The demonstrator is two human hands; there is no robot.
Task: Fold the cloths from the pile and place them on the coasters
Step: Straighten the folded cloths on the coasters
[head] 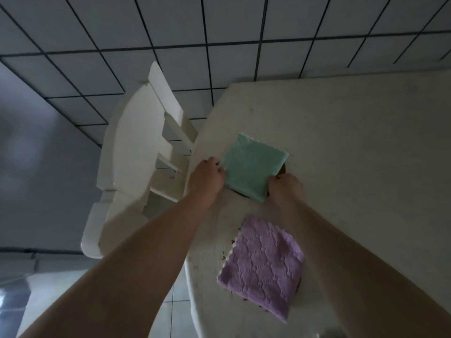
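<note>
A folded green cloth point(252, 165) lies square on a round coaster point(283, 170), of which only dark slivers show at its edges. My left hand point(207, 178) pinches the cloth's left corner. My right hand point(284, 185) grips its near right corner. Nearer to me, a folded purple cloth point(262, 265) with a raised diamond pattern covers a second coaster point(298, 285), which peeks out at its right edge. No cloth pile is in view.
The white table point(353, 154) spreads to the right, its left edge running just beside both cloths. A white plastic chair point(136, 152) stands left of the table on a tiled floor point(170, 32).
</note>
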